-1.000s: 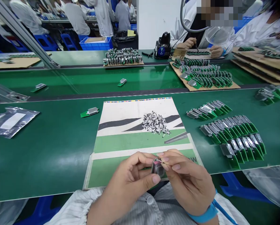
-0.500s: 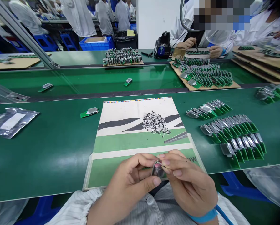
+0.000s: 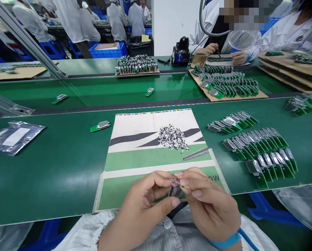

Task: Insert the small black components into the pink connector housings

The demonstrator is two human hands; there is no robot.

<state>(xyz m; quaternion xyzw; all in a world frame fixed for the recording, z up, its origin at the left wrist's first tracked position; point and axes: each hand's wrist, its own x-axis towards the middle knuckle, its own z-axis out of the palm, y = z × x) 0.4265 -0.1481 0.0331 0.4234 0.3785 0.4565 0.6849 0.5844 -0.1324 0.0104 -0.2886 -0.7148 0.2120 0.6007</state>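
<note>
Low in the middle, my left hand (image 3: 147,198) is closed around a small circuit board with a silver metal module (image 3: 174,190), a pinkish spot showing at its upper end. My right hand (image 3: 210,202), a blue band at its wrist, pinches at that same upper end. Whatever tiny part sits between its fingertips is too small to make out. Both hands are over the near edge of a white and green printed sheet (image 3: 135,158). On the sheet lies a heap of tiny black and silver components (image 3: 173,136). Tweezers (image 3: 196,153) appear flat beside the heap.
Rows of circuit boards (image 3: 255,141) stand to the right; one board (image 3: 100,126) lies left of the sheet. A silvery bag (image 3: 16,136) is at far left. Beyond runs a green conveyor belt (image 3: 106,89) with two boards. Across it, a person's hands work near a loaded cardboard tray (image 3: 210,98).
Both boards on the conveyor belt have shifted right. A person in the background has moved. My hands stay almost in the same place, fingertips still at the upper end of the held board.
</note>
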